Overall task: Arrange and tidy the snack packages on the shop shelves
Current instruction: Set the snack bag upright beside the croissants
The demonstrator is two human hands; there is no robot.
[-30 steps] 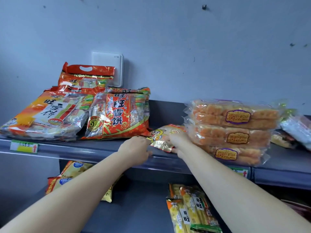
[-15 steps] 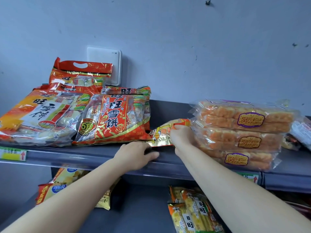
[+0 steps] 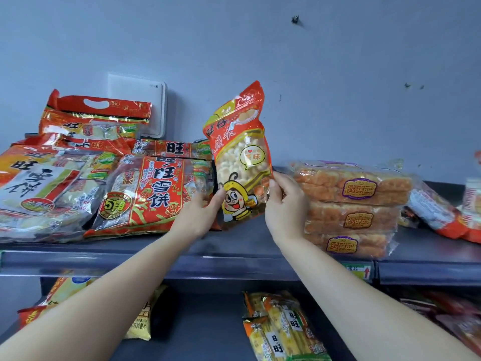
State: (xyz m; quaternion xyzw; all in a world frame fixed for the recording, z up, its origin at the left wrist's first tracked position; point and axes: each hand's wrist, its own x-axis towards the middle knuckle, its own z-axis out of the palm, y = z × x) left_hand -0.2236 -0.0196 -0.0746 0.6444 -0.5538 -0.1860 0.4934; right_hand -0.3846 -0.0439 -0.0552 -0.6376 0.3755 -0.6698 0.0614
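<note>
The left hand (image 3: 200,214) holds the lower left edge of a bee-print snack bag (image 3: 242,157), its thumb lying across the front of the bag beside the cartoon bee. The right hand (image 3: 285,212) pinches the bag's right edge between thumb and fingers, about halfway up. Between the two hands the bag stands upright over the upper shelf (image 3: 247,246), leaning a little to the right, its red top against the grey wall and its clear window showing small pale puffs. Whether its bottom edge touches the shelf cannot be told.

Just left of the bag a red rice-cracker pack (image 3: 153,194) lies propped at a slant, touching the left hand. Another like it lies behind it, and a larger pale pack (image 3: 44,188) lies further left. A red bag with a cut-out handle (image 3: 96,118) stands at the back, in front of a white wall box (image 3: 140,102). Just right of the right hand, a stack of three clear packs of orange cakes (image 3: 354,207) sits on the same shelf, with more packets (image 3: 437,209) beyond it. On the lower shelf lie yellow stick-snack packs (image 3: 281,329) and a yellow bag (image 3: 65,290).
</note>
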